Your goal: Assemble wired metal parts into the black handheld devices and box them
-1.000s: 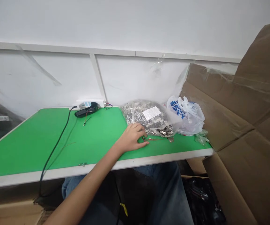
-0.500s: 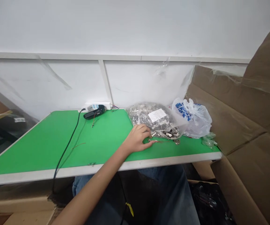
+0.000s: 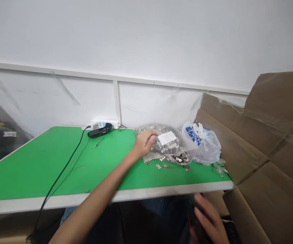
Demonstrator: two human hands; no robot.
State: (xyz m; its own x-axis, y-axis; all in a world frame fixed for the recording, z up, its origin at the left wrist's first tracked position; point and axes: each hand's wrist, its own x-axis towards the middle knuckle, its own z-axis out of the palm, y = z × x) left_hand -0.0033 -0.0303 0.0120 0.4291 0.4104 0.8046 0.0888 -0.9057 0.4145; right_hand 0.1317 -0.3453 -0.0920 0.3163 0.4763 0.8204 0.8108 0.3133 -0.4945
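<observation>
My left hand (image 3: 143,144) reaches across the green table (image 3: 29,169) and grips the left edge of a clear bag of small metal parts (image 3: 170,147) with a white label; that edge looks pulled up a little. A few loose metal parts (image 3: 166,166) lie in front of the bag. My right hand (image 3: 208,220) is blurred, below the table's front edge at the lower right. Its fingers are spread and I see nothing in them.
A white plastic bag with blue print (image 3: 204,144) and a small clear bag (image 3: 218,167) sit right of the parts bag. A black device (image 3: 99,130), white power strip (image 3: 105,122) and black cable (image 3: 65,169) lie at back left. Brown cardboard (image 3: 263,152) walls the right side.
My left hand left the loose parts near the front, moved up to the clear bag and took hold of its edge. My right hand came into view below the table. The camera tilted up.
</observation>
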